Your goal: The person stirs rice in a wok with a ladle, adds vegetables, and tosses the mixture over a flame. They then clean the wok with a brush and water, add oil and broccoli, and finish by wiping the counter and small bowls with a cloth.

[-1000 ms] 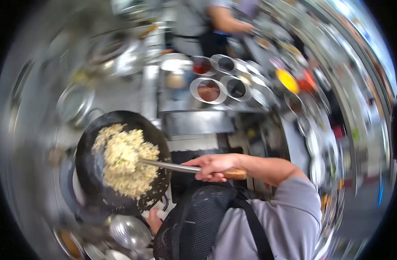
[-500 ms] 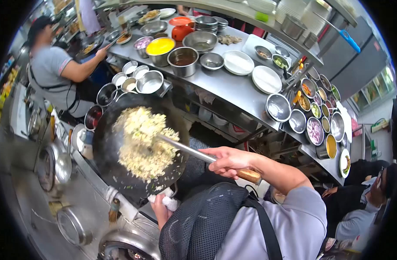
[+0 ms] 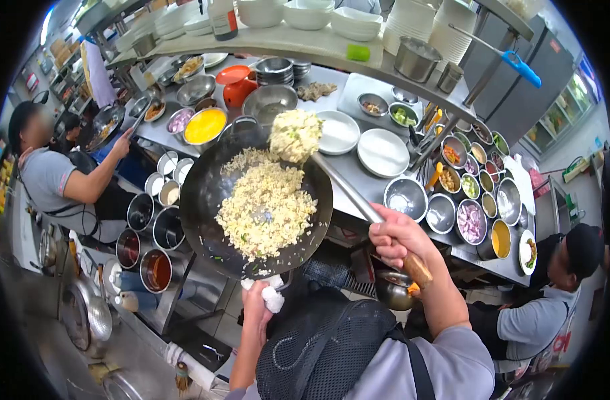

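Right hand (image 3: 400,239) gripped ladle (image 3: 348,189) | left hand (image 3: 255,305) clutched white cloth (image 3: 274,300) at wok (image 3: 204,210) rim | step looked like scooping rice (image 3: 265,200) | next move likely needed level ladle

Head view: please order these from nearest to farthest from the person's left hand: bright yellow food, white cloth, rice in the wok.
1. White cloth, held in the left hand.
2. Rice, in the wok, ahead.
3. Bright yellow food, beyond the wok, farther left.
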The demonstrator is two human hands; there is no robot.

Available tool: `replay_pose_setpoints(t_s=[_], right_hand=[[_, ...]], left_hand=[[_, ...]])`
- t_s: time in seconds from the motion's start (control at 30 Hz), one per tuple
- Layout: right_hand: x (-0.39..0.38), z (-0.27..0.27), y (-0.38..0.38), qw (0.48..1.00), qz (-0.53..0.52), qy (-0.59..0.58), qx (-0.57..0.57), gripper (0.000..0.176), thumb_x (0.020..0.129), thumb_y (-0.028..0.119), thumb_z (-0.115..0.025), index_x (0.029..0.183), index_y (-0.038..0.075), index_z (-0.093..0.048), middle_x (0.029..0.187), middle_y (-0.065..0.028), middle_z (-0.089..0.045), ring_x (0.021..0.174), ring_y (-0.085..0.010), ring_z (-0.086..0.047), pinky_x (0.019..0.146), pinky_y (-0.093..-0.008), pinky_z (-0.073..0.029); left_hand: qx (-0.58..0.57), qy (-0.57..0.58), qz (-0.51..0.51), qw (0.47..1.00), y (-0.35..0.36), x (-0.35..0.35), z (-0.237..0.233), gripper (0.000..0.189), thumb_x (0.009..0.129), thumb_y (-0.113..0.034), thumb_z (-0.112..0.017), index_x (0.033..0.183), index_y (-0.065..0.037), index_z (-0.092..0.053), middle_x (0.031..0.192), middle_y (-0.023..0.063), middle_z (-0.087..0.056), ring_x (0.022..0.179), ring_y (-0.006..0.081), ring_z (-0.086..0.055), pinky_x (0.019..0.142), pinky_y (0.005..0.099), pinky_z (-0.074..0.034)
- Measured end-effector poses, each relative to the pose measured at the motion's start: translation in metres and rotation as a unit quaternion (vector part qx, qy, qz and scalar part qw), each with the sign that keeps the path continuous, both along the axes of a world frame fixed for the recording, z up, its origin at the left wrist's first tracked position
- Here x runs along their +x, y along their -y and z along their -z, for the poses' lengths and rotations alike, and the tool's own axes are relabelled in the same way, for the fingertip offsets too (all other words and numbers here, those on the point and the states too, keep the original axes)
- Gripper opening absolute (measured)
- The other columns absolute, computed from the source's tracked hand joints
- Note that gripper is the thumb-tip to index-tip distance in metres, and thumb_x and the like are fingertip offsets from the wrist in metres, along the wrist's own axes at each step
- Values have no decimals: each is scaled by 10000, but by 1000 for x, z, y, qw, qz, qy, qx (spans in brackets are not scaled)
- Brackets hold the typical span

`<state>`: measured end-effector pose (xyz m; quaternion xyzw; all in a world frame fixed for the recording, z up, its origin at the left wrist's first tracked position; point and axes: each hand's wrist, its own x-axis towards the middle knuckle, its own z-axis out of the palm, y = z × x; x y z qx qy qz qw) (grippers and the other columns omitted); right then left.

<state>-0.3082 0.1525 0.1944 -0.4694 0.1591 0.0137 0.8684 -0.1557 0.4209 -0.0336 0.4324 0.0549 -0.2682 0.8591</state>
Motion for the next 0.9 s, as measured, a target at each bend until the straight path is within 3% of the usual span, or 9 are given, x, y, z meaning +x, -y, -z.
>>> replay_pose_setpoints(t_s=[0.07,0.23,0.33,0.4,0.43,0.5,0.6,0.8,0.9], right_hand=[[7,5,16,999,52,0,2,721,910,37,-522,1530,120,-162,659,18,-411,380,-36,-350,313,-217,-358],[69,28,86,990,78,9,-117,690,899,37,-513,1517,96,-210,656,13,-439,397,-56,-392,339,-243,-400],[123,94,128,942,123,-55,-308,748,878,55,-545,1525,73,-170,704,-63,-547,410,-114,-491,351,-290,-438],[155,145,158,813,118,-149,-550,794,873,93,-531,1540,89,-100,820,-194,-648,559,-285,-644,492,-419,-529],[172,188,183,815,113,-146,-550,794,873,93,-531,1540,89,-100,820,-194,-648,559,-285,-644,492,-419,-529],[198,242,220,631,192,-175,-731,762,854,94,-504,1530,100,-151,848,-319,-650,714,-440,-663,682,-546,-522],[203,248,247,670,168,-230,-685,753,858,100,-476,1534,132,-145,881,-347,-638,835,-516,-628,808,-588,-480],[183,254,315,560,144,-284,-765,808,854,70,-497,1543,268,-125,906,-257,-665,800,-462,-658,744,-558,-518],[167,241,326,516,178,-261,-796,808,861,81,-510,1540,305,-133,906,-213,-661,767,-443,-660,707,-547,-527]], left_hand=[[10,-16,0,1000,-1,-1,-11,221,754,30,-498,953,-17,-581,804,59,-611,634,175,-614,548,325,-520],[32,-21,-27,999,8,-3,-19,269,740,24,-529,1001,-3,-588,858,82,-630,694,206,-637,608,347,-543],[106,10,-37,994,-2,-7,1,371,732,14,-553,1102,-6,-564,939,89,-634,792,227,-646,695,373,-547],[134,41,-59,988,-9,-14,19,411,722,10,-565,1132,-13,-554,965,85,-632,827,233,-645,722,377,-545],[144,52,-69,986,-7,-13,28,424,716,9,-570,1139,-16,-551,973,83,-631,838,232,-643,728,375,-543],[161,70,-88,981,5,-15,38,453,703,7,-580,1153,-22,-546,991,78,-628,860,231,-639,740,371,-539],[205,107,-88,969,16,-15,41,453,695,13,-580,1147,-19,-554,978,67,-629,840,215,-632,734,352,-530],[235,160,-63,957,32,-13,9,461,687,23,-572,1146,-16,-560,986,58,-631,832,201,-625,728,327,-515],[212,2,-80,974,47,-9,-39,455,693,35,-559,1145,-18,-559,989,60,-628,839,200,-624,729,328,-516]])
